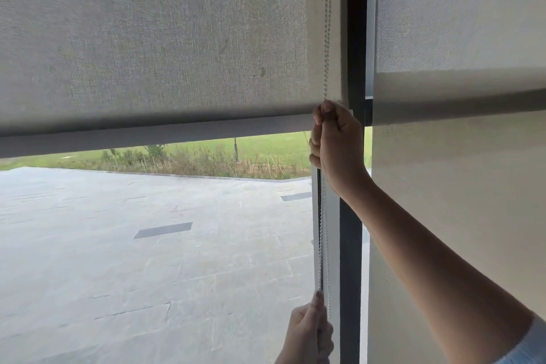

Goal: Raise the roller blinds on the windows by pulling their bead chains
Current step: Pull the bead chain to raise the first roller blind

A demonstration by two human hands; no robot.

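Note:
A grey woven roller blind (153, 38) covers the upper part of the left window; its bottom bar (147, 134) hangs partway up, with glass open below it. A bead chain (326, 23) runs down the blind's right edge beside the dark window frame (356, 38). My right hand (336, 142) is shut on the chain just at the height of the bottom bar. Lower down, my left hand (310, 334) is shut on the same chain (324, 230) near the picture's bottom edge. A second grey blind (461, 23) hangs over the right window.
Through the glass I see a paved grey terrace (147, 245) and a strip of grass with shrubs (206, 156). A pale wall or blind surface (458, 186) fills the right side below the second blind's bar.

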